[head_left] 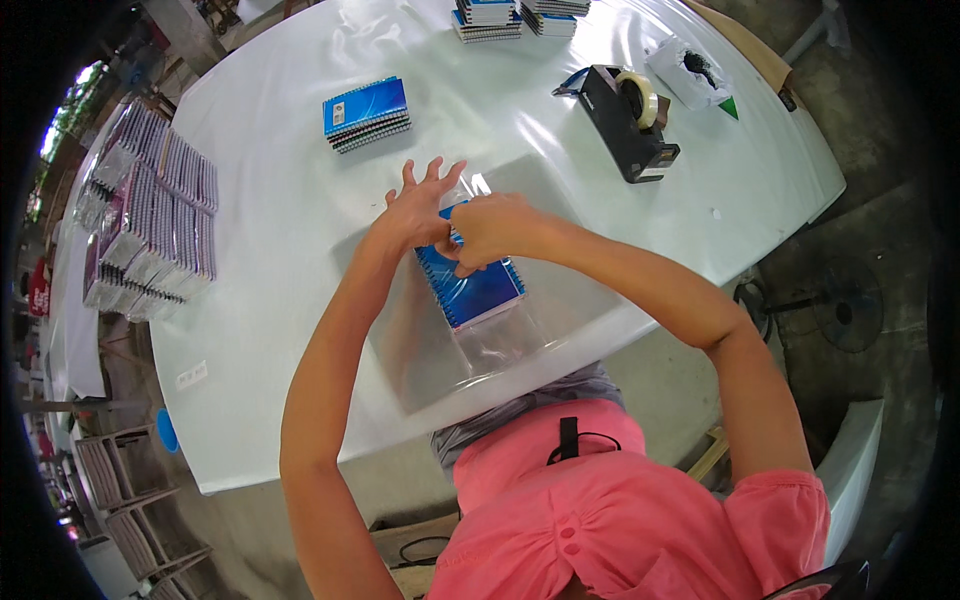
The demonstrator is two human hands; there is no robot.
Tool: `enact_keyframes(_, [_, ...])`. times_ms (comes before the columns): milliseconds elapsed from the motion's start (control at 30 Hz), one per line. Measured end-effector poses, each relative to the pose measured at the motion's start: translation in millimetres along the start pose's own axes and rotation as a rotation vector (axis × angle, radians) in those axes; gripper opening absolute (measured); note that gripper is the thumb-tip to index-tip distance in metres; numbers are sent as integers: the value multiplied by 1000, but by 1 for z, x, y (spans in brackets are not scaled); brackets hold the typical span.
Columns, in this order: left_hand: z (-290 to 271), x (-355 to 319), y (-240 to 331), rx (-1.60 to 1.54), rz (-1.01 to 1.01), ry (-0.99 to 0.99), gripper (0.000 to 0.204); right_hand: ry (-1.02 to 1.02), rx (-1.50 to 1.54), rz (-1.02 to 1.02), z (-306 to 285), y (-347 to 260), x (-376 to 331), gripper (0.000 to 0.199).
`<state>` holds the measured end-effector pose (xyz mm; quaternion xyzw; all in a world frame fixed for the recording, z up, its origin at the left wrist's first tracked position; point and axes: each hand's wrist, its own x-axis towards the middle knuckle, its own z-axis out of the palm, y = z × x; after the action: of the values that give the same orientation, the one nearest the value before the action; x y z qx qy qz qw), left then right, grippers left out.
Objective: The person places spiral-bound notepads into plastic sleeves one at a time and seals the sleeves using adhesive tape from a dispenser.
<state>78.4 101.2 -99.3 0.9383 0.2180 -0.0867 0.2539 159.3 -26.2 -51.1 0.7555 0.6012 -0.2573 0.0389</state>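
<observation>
A blue spiral notebook (478, 288) lies on the table in front of me, inside a clear plastic bag (503, 342) whose loose end spreads toward the near edge. Over the notebook's far end are both my hands. My left hand (420, 212) has its fingers stretched apart, pointing away from me, while its thumb side meets the other hand. My right hand (488, 230) is curled closed above the cover; what its fingers pinch is hidden, though clear plastic shows just beyond them.
A short stack of blue spiral notebooks (366, 112) sits farther off. At the left stand tall piles of plastic-wrapped notebooks (160, 215). A black tape dispenser (625, 125) and a white packet (688, 72) lie to the far right. More notebooks (488, 20) are stacked at the back.
</observation>
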Motion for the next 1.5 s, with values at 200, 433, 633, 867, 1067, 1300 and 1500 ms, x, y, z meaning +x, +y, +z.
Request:
enact_keyframes(200, [-5, -7, -3, -18, -22, -26, 127, -16, -268, -166, -13, 15, -5, 57])
enact_keyframes(433, [29, -43, -41, 150, -228, 748, 76, -122, 408, 201, 18, 48, -10, 101])
enact_keyframes(633, [73, -86, -7, 13, -210, 392, 76, 240, 548, 105, 66, 60, -10, 104])
enact_keyframes(867, [74, -138, 24, -1100, 84, 506, 73, 415, 1127, -116, 71, 40, -59, 98])
enact_keyframes(1067, [100, -150, 32, -1233, -77, 675, 100, 663, 1186, -508, 92, 35, -66, 110])
enact_keyframes(1300, [103, -146, 31, -1307, 289, 666, 108, 547, 1128, -601, 94, 48, -53, 115])
enact_keyframes(1500, [44, -138, 52, -1536, 361, 804, 100, 492, 1371, -671, 89, 54, -54, 113])
